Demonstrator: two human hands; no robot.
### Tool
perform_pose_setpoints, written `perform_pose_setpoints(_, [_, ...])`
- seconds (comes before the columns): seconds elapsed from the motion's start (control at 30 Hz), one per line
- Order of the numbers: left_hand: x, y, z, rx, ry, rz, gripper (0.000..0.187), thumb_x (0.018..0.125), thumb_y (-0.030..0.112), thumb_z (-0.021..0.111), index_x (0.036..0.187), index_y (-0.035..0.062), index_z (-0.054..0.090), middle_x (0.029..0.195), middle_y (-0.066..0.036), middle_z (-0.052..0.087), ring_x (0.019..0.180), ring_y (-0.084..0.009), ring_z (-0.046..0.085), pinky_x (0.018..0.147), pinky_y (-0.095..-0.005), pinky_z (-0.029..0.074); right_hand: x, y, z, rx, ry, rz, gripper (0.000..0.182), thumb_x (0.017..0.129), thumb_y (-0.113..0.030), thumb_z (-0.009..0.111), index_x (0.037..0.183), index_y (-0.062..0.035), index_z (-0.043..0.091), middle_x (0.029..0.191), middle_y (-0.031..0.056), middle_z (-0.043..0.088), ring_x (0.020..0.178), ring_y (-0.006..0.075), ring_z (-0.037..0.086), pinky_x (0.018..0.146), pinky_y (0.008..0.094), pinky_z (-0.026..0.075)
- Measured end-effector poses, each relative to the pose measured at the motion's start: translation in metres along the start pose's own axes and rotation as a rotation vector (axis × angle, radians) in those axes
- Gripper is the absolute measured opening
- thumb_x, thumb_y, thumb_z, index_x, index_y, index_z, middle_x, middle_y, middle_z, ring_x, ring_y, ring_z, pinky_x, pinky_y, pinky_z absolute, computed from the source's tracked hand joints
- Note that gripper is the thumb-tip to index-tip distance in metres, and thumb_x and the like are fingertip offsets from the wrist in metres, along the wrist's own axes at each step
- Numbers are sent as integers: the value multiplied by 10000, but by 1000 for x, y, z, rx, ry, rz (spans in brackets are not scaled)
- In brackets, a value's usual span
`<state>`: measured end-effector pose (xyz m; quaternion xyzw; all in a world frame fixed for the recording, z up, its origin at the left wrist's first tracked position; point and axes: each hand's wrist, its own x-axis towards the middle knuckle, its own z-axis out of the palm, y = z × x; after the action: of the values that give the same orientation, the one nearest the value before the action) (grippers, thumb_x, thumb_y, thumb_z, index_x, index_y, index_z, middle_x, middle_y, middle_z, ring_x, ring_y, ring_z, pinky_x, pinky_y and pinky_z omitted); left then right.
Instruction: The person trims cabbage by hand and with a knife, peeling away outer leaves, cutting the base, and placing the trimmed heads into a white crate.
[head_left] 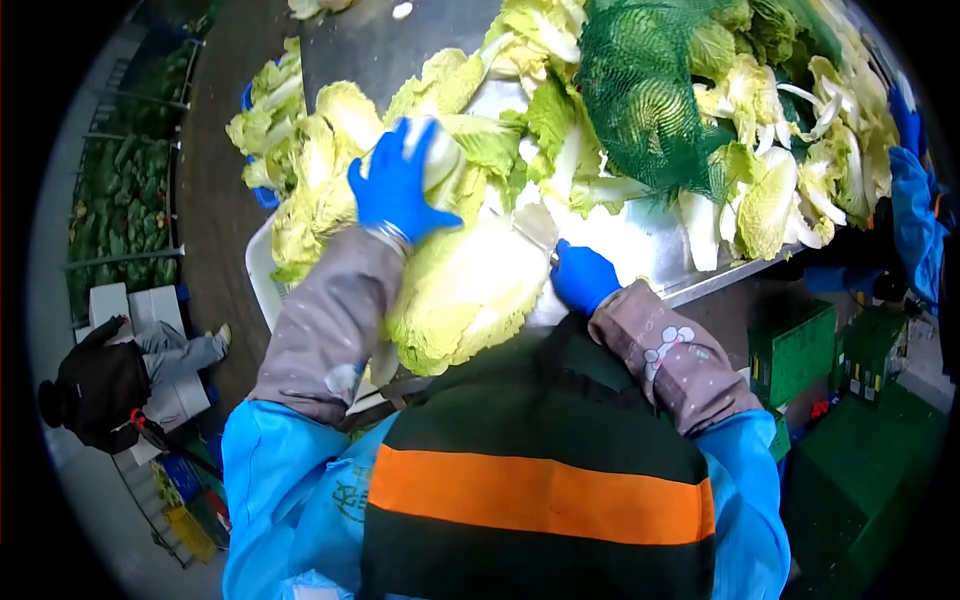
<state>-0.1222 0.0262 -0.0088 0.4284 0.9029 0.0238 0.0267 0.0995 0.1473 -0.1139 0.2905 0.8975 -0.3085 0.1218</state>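
Note:
My left hand (400, 190), in a blue glove, is spread open over napa cabbage leaves, its fingertips beside a pale cabbage base (440, 158). Just below it lies a large napa cabbage (465, 290), its leafy end toward my body. My right hand (583, 278), also gloved in blue, is closed around the handle of a knife. The broad blade of the knife (537, 226) points up and left, at the upper right side of the large cabbage. The glove hides most of the handle.
Loose leaves (345, 130) cover the metal table (370, 45) at left. A green net bag (640, 110) of cabbages and piled trimmings (770, 190) are at right. A white basket (262, 275) stands at the left edge. Another person (110, 385) sits far left; green crates (795, 350) stand lower right.

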Motion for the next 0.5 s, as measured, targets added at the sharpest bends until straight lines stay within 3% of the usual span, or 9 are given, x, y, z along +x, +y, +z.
perform_pose_setpoints(0.03, [21, -16, -11, -150, -73, -45, 1266, 377, 480, 849, 1421, 193, 195, 1368, -203, 357, 1231, -343, 400, 971, -520, 312, 0, 2, 4, 20, 12, 6, 232, 833, -253, 492, 933, -53, 548, 823, 205, 621, 768, 383, 599, 661, 472, 469])
perform_pose_setpoints(0.07, [42, -52, 1, -327, -71, 72, 1274, 393, 483, 857, 1412, 95, 197, 1288, -244, 434, 1175, -367, 453, 952, -432, 382, -5, 1, 6, 37, 13, 25, 230, 834, -256, 489, 936, -58, 547, 825, 207, 620, 769, 387, 597, 664, 474, 468])
perform_pose_setpoints(0.13, [72, -99, 24, -271, -105, 183, 1203, 457, 479, 855, 1377, 15, 233, 1236, -202, 492, 1144, -321, 486, 951, -356, 395, -8, -4, -2, 53, 39, 38, 227, 836, -262, 484, 941, -70, 546, 828, 209, 620, 771, 395, 595, 671, 477, 467])
perform_pose_setpoints(0.27, [94, -105, 14, -772, -400, 186, 826, 602, 402, 820, 1243, 27, 457, 1155, -138, 551, 1098, -215, 504, 953, -335, 385, -16, 17, -9, 127, 99, 77, 250, 812, -271, 482, 923, -92, 617, 901, 187, 633, 841, 373, 604, 737, 445, 481])
perform_pose_setpoints(0.33, [89, -101, 11, -652, -462, 277, 833, 585, 415, 821, 1243, 36, 480, 1198, -129, 543, 1105, -222, 512, 964, -335, 375, -8, 59, 7, 161, 211, 111, 271, 811, -266, 474, 941, -83, 625, 905, 186, 634, 847, 379, 600, 733, 443, 486])
perform_pose_setpoints(0.4, [68, -79, -6, -408, -425, 112, 868, 561, 441, 820, 1255, 43, 482, 1234, -130, 529, 1115, -244, 515, 973, -332, 367, -13, 81, -16, 161, 295, 209, 285, 805, -246, 476, 968, -67, 625, 869, 187, 638, 802, 366, 615, 705, 430, 489])
perform_pose_setpoints(0.5, [76, -78, -3, -372, -424, 21, 766, 540, 438, 829, 1149, 44, 584, 1101, -120, 616, 1039, -241, 565, 897, -320, 417, -35, 75, -48, 738, 338, 234, 193, 789, -164, 527, 922, -71, 632, 692, 104, 622, 566, 194, 570, 515, 311, 439])
